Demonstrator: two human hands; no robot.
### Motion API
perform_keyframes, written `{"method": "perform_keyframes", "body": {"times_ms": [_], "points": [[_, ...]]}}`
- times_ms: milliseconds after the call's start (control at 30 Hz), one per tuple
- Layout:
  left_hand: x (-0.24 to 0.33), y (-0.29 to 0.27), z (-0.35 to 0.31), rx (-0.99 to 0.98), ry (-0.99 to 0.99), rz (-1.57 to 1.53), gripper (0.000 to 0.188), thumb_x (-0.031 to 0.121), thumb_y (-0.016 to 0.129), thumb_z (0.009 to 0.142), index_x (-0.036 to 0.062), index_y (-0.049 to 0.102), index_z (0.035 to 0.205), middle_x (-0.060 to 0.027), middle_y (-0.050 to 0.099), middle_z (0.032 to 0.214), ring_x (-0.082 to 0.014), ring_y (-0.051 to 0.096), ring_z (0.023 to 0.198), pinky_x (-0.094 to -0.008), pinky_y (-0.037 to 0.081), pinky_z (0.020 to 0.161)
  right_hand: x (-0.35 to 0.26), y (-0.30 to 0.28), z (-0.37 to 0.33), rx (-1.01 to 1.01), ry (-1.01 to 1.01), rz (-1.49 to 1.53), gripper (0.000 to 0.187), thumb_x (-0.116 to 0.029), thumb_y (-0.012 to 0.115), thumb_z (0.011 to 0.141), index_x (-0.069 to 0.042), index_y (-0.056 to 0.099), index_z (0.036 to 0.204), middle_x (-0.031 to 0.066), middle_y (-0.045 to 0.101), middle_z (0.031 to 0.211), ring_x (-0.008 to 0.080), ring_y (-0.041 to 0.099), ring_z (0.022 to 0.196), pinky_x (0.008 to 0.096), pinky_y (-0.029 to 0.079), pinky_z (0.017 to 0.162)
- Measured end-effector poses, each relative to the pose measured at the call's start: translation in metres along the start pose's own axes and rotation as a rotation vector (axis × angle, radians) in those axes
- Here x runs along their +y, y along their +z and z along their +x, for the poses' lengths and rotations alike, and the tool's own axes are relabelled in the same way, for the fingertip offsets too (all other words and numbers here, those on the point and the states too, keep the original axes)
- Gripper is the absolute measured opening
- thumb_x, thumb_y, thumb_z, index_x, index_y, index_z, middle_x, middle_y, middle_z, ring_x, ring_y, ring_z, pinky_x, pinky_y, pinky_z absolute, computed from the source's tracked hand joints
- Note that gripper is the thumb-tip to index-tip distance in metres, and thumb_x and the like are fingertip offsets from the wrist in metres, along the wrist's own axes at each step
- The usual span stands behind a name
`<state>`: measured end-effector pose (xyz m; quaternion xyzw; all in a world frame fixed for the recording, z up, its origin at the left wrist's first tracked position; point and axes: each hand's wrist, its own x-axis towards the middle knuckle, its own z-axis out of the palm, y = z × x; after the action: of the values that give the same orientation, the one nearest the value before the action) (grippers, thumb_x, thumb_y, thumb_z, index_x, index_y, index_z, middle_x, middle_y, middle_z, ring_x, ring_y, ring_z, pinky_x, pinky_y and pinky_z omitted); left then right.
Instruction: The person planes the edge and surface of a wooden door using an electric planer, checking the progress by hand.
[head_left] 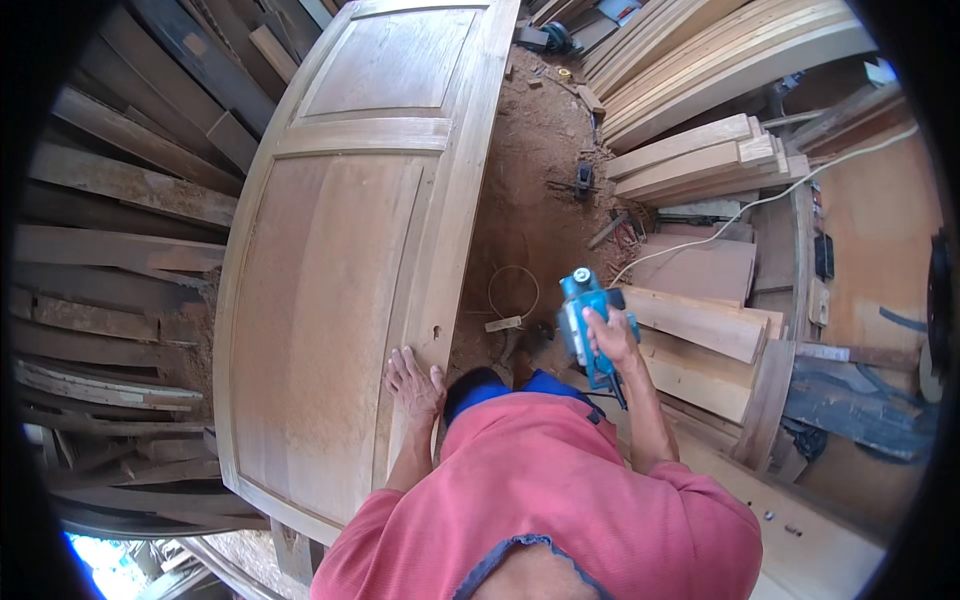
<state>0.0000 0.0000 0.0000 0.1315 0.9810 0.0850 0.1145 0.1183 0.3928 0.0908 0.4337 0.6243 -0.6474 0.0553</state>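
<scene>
A panelled wooden door (pixel 345 250) lies flat at my left, stretching away from me. My left hand (pixel 414 388) rests on its near right edge, palm down with the fingers spread. Just beyond those fingertips, a small keyhole-shaped cutout (pixel 436 332) pierces the door's side rail. At my right, my right hand (pixel 613 338) is wrapped round the handle of a teal electric planer (pixel 577 318). The planer is in the air beside my body, apart from the door, with its round front knob (pixel 581 275) pointing away from me. Its underside is hidden.
Stacked planks (pixel 690 165) and boards (pixel 700 325) line the right side, with a pale cord (pixel 740 212) running across them. Rough timber (pixel 110 270) fills the left. On the dusty floor (pixel 525 180) lie a dark tool (pixel 584 178), a cord loop and a power strip (pixel 503 324).
</scene>
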Motion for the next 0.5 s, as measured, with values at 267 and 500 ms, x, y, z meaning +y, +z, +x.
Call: {"method": "perform_keyframes", "body": {"times_ms": [267, 500], "points": [[0.019, -0.006, 0.022, -0.047, -0.088, 0.031, 0.081, 0.040, 0.055, 0.095, 0.0028, 0.025, 0.160, -0.0220, 0.021, 0.167, -0.0429, 0.019, 0.153, -0.0580, 0.013, 0.123, -0.062, -0.069, 0.057, 0.171, -0.081, 0.156, 0.034, -0.042, 0.064, 0.100, -0.008, 0.060, 0.095, -0.0002, 0.055, 0.069, 0.0096, 0.053, 0.051, 0.0280, 0.044, 0.044], [0.040, -0.014, 0.074, -0.165, -0.153, 0.105, 0.082, 0.040, 0.055, 0.096, 0.0021, 0.022, 0.161, -0.0274, 0.013, 0.167, -0.0443, 0.012, 0.155, -0.0623, 0.008, 0.124, -0.067, -0.095, 0.086, 0.114, -0.067, 0.208, 0.037, -0.043, 0.064, 0.099, -0.007, 0.061, 0.095, 0.0013, 0.056, 0.069, 0.0108, 0.055, 0.052, 0.0294, 0.045, 0.043]]}}
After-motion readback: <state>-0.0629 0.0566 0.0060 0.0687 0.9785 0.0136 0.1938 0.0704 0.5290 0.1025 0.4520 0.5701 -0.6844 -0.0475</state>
